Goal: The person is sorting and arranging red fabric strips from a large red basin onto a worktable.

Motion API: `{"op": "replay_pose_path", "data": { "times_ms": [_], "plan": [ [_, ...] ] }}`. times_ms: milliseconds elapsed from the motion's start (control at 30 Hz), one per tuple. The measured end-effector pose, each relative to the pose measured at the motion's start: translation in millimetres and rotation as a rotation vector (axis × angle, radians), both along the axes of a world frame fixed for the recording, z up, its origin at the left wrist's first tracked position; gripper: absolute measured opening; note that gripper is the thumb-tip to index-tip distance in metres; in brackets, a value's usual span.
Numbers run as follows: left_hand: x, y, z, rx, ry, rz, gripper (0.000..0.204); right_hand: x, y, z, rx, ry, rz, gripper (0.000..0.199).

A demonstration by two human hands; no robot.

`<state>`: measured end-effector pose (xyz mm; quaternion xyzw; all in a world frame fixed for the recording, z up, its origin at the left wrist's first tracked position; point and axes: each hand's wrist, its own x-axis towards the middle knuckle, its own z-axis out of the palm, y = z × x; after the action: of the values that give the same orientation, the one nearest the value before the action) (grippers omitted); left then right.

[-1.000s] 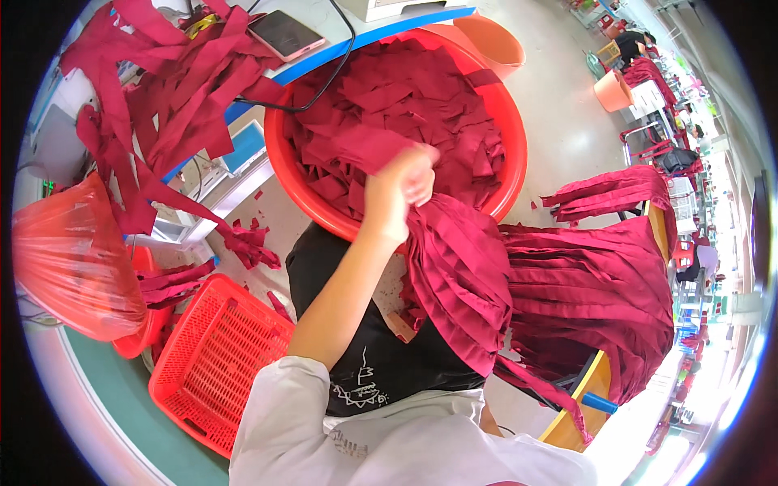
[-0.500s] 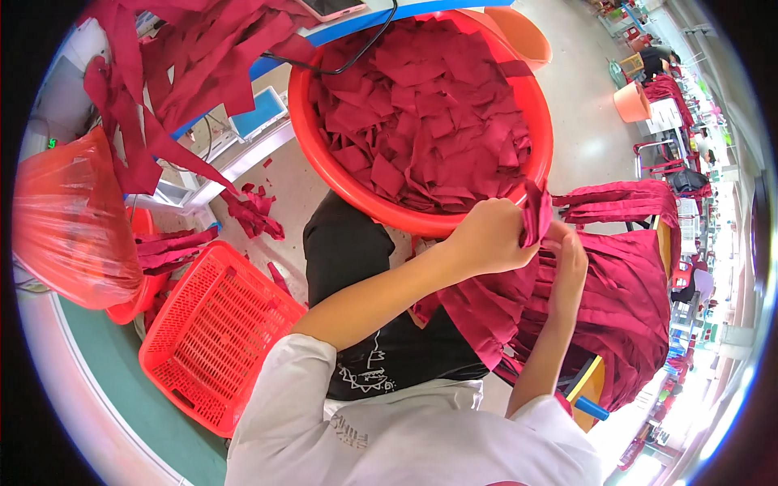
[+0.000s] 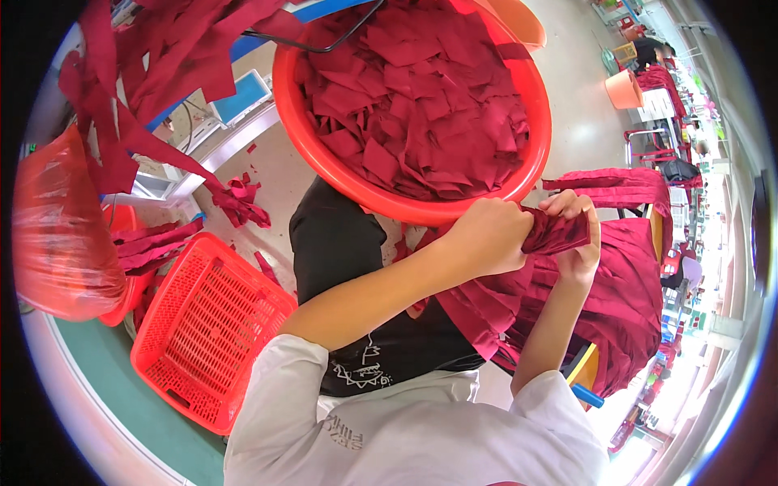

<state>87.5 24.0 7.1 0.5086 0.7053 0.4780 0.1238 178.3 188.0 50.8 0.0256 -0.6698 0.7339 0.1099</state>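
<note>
Maroon cloth strips point(image 3: 559, 233) | held in 2 hands point(image 3: 493, 235) | near red tub point(image 3: 421, 212)

On the desk point(image 3: 324, 10), along its blue edge, a loose heap of dark red strips point(image 3: 178, 49), several hanging down over that edge. Farther along the same edge, a looped black cable point(image 3: 328, 50). On the pale floor point(image 3: 579, 121), below the desk's edge, small red scraps point(image 3: 266, 267); well apart, out in the aisle, an orange bin point(image 3: 624, 91). Across the bench point(image 3: 585, 368), between its yellow edges, long crimson bundles point(image 3: 616, 300); at its far edge, a narrower draped bunch point(image 3: 608, 186).
</note>
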Motion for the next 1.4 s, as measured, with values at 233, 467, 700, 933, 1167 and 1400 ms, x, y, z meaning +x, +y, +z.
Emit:
{"op": "replay_pose_path", "data": {
  "times_ms": [233, 467, 700, 933, 1167, 1400],
  "plan": [
    [-3.4, 0.6, 1.0, -0.035, -0.006, 0.025, 0.031, 1.6, 4.4, -5.5, 0.063, 0.031, 0.057, 0.026],
    [-10.9, -0.5, 9.0, 0.056, -0.233, -0.055, 0.053, 12.3, 10.2, -13.7, 0.16, 0.097, -0.056, 0.029],
    [-14.1, 2.8, 11.1, 0.108, -0.344, -0.059, 0.066, 8.1, 4.4, -11.0, 0.227, 0.14, -0.167, 0.043],
    [-15.4, 1.5, 12.1, 0.069, -0.39, -0.131, 0.065, 4.8, -5.5, -6.6, 0.251, 0.235, -0.264, 0.03],
    [-15.0, 1.2, 14.2, 0.146, -0.517, -0.172, 0.061, 3.3, -18.8, -6.1, 0.167, 0.327, -0.329, 0.025],
    [-15.4, 0.4, 14.7, 0.114, -0.551, -0.2, 0.064, 7.9, -37.1, 8.2, 0.098, 0.073, -0.434, 0.017]
  ]
}}
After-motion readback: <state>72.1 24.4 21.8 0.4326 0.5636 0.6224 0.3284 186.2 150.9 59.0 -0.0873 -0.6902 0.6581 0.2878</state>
